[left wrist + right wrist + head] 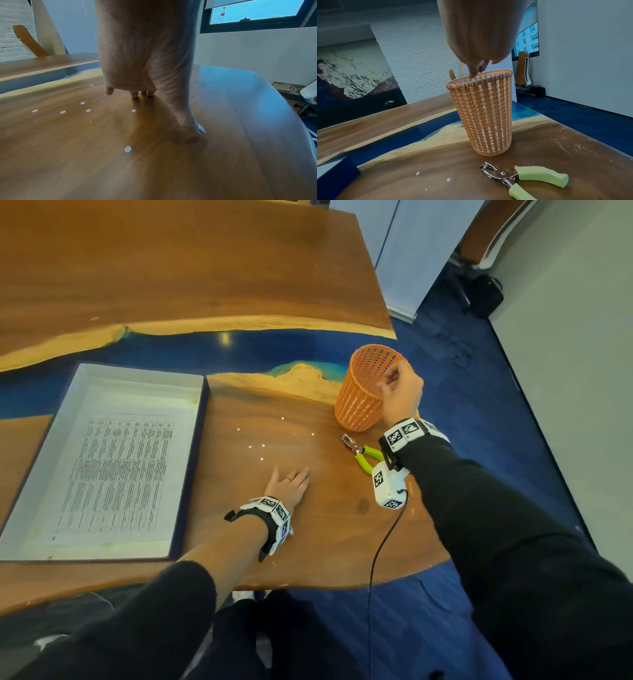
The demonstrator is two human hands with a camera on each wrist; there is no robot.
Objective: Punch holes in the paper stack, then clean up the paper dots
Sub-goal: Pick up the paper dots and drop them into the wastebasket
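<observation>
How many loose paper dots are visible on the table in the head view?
7 paper dots, all on the bare wood of the table between the paper box and the orange basket, ahead of the left hand. More may lie hidden under that hand.

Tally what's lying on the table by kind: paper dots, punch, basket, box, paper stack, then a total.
Paper dots: 7
Hole punch: 1
Orange basket: 1
Box: 1
Paper stack: 1
Total: 11

Dim, bluish wrist views; wide-angle distortion
</observation>
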